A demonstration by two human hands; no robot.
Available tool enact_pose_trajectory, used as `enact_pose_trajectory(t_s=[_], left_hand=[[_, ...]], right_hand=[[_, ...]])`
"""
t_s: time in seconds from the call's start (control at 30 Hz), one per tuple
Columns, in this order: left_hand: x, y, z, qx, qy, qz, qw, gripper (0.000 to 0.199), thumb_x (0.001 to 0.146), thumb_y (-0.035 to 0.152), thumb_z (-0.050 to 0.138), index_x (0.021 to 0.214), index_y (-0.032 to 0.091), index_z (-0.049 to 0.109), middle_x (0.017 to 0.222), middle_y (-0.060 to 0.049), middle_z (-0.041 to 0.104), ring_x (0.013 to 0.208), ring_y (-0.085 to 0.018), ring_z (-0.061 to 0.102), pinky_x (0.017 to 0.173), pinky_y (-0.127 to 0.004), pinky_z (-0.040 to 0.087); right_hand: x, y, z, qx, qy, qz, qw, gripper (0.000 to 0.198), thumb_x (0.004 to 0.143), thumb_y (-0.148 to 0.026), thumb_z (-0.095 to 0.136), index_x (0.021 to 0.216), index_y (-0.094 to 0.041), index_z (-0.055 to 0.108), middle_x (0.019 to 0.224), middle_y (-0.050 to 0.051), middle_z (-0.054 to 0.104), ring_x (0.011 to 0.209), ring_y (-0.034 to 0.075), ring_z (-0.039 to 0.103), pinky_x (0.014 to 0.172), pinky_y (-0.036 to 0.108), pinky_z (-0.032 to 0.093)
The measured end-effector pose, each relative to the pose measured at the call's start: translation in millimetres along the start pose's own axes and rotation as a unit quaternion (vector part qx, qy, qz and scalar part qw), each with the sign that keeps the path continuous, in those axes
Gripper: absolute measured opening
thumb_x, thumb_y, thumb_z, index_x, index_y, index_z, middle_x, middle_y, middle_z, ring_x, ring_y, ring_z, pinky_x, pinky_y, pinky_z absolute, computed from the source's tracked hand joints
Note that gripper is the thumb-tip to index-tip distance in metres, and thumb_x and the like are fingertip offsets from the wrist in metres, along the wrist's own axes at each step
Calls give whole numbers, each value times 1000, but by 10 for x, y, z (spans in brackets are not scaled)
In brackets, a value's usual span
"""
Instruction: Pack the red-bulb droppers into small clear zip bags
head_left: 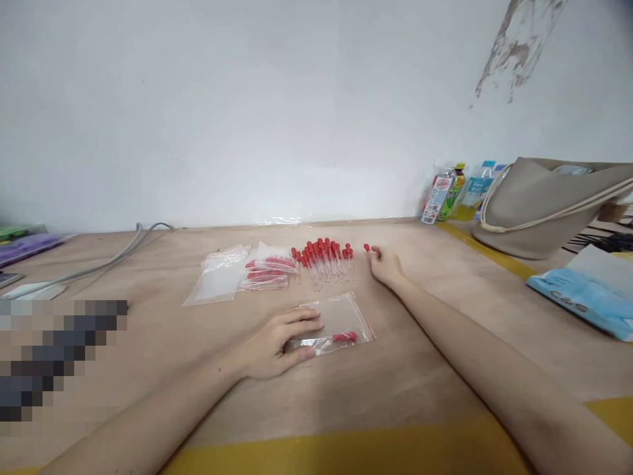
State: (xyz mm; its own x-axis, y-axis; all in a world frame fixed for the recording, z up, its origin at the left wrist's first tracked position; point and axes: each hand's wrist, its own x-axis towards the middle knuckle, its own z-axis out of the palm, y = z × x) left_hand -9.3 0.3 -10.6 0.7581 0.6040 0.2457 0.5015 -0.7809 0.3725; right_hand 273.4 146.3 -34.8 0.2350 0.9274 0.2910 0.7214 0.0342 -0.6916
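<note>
My left hand (284, 340) lies with fingers spread over a clear zip bag (336, 316), pressing its left side against the table. Inside that bag is a glass dropper with a red bulb (345, 337); its tube runs toward my thumb. At the right of the dropper pile, my right hand (387, 265) pinches a dropper whose red bulb (366, 247) shows beyond the fingertips; its tube is hard to see. The loose droppers (324, 254) lie in a row, bulbs toward the wall. Beside them are filled bags (270, 270) with red bulbs inside.
Flat unfilled bags (217, 277) lie left of the filled ones. A grey cable (123, 245) crosses the far left. Drink bottles (475, 191), a carton (437, 199), a grey bag (548, 198) and a blue tissue pack (581, 300) stand or lie at the right.
</note>
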Motion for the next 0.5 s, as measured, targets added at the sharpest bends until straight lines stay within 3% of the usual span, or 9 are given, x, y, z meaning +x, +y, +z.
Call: enact_pose_trajectory(t_s=[0.13,0.23,0.37,0.5], left_hand=[[3,2,1,2,-5,-7,1000,41,86,34,51,126,24,48,133,-6,43,124,-22,38,104,-40,31],[14,7,-4,-2,-9,-10,1000,40,86,33,51,125,24,48,133,-5,44,123,-22,38,104,-40,30],[25,21,-17,-3,-5,-8,1000,40,86,33,51,125,25,48,133,-5,44,123,-23,39,104,-42,31],[21,31,-21,1,-9,-14,1000,40,86,34,50,125,25,48,134,-5,43,123,-23,38,104,-42,31]], right_hand=[[-303,130,-68,108,17,-31,994,44,87,-30,29,125,-10,41,108,12,61,93,17,59,79,28,47],[-558,163,-166,163,-41,-51,984,47,85,-33,34,127,-11,39,90,10,65,78,19,61,70,32,49],[-805,1,-312,87,-108,-120,983,40,85,-35,35,116,-13,50,94,10,62,88,19,58,78,32,46],[-1003,-223,-388,-11,-142,-206,968,43,83,-45,41,115,-17,49,97,9,59,88,20,56,78,32,43]])
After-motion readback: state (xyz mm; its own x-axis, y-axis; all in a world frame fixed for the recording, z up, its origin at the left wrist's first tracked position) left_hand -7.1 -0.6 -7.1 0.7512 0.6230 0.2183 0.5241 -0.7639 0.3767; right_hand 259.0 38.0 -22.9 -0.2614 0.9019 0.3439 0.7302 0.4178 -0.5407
